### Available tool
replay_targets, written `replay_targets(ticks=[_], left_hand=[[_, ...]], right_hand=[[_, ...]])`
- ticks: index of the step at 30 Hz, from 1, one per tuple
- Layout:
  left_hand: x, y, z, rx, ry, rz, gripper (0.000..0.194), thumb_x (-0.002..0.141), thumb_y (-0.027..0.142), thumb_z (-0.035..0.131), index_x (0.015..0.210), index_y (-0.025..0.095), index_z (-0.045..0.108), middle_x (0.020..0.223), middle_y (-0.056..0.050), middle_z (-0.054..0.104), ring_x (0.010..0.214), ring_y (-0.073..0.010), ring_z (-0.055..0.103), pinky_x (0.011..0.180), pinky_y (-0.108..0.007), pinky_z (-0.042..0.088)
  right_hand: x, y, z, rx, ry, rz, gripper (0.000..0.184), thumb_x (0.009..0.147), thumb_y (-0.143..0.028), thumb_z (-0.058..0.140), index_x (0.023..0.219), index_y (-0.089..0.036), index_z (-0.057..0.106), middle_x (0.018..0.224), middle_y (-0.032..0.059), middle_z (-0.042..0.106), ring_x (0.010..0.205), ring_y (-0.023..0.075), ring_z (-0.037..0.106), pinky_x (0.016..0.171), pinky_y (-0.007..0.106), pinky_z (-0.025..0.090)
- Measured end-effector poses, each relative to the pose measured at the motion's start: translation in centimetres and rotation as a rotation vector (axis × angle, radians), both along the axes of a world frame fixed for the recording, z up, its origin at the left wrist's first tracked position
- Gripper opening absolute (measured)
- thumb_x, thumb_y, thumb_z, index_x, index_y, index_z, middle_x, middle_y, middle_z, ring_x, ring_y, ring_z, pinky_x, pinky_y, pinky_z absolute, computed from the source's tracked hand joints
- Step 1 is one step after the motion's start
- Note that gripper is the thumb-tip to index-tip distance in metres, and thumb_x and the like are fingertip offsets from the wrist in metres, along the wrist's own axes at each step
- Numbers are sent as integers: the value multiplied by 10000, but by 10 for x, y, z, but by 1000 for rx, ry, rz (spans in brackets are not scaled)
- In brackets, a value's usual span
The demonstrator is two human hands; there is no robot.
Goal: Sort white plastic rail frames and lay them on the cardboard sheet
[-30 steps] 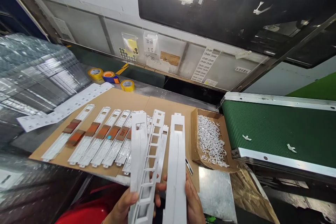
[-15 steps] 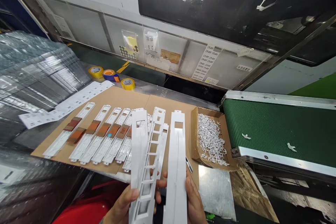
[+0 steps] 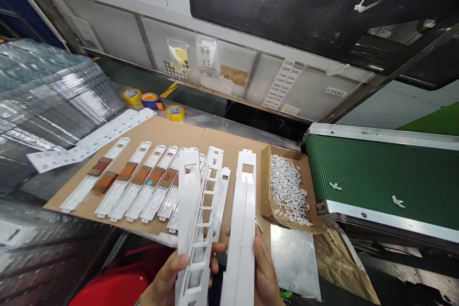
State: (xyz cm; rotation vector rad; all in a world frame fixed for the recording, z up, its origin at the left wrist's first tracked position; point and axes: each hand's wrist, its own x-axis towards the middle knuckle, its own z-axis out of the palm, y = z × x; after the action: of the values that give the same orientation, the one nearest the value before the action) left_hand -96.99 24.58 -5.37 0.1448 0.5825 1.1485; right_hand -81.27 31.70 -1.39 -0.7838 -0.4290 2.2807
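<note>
My left hand [image 3: 168,272] is closed around two long white plastic strips: a smooth one [image 3: 188,191] and, against it, a ladder-like one [image 3: 207,210] with a row of square openings. Closed round another long white plastic strip [image 3: 241,229] is my right hand [image 3: 265,267]; this piece has a rectangular window near its top. The pieces stand upright, side by side and apart between the two hands. Behind them, several white strips [image 3: 134,191] lie in a row on cardboard [image 3: 168,129], most with brown tape bands around the middle.
A cardboard box [image 3: 265,181] of small white clips [image 3: 289,186] sits right of the strips, beside a green conveyor belt [image 3: 380,167]. Tape rolls [image 3: 175,113] and a label sheet [image 3: 93,141] are at the back left. A red stool [image 3: 111,289] is below the table.
The strip in my right hand has tilted slightly, its top moving right. The strips in my left hand have shifted slightly left. Both hands keep their hold.
</note>
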Motion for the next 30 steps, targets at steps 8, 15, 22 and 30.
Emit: replay_targets(ticks=[8,15,22,30], left_hand=[[-1,-6,-8,-41,-85,35,626,688,447,543,1147,25,494,861,-145,592,675,-186,550,576,-241,420],[-6,-12,-12,-45,-187,89,601,719,422,539,1166,26,475,864,-143,594,711,-172,530,674,-254,428],[-11,-19,-19,-95,-187,97,622,708,408,528,1164,-9,464,858,-137,584,693,-186,530,645,-252,427],[-15,-23,-21,-104,-120,180,562,674,429,577,1116,84,543,823,-124,604,647,-181,544,594,-245,440]], right_hand=[[-3,3,10,-129,-28,-67,422,816,-456,439,1127,-172,411,980,154,599,719,271,597,607,441,477],[-5,8,5,-87,-36,-106,342,853,-383,419,1123,-173,436,1081,116,572,847,233,571,732,404,458],[-10,10,4,-43,11,-91,294,877,-318,393,1140,-189,410,1038,102,599,805,187,571,789,368,420],[-14,9,-3,-116,57,-75,290,831,-336,466,1065,-165,477,1026,141,609,873,274,575,820,477,399]])
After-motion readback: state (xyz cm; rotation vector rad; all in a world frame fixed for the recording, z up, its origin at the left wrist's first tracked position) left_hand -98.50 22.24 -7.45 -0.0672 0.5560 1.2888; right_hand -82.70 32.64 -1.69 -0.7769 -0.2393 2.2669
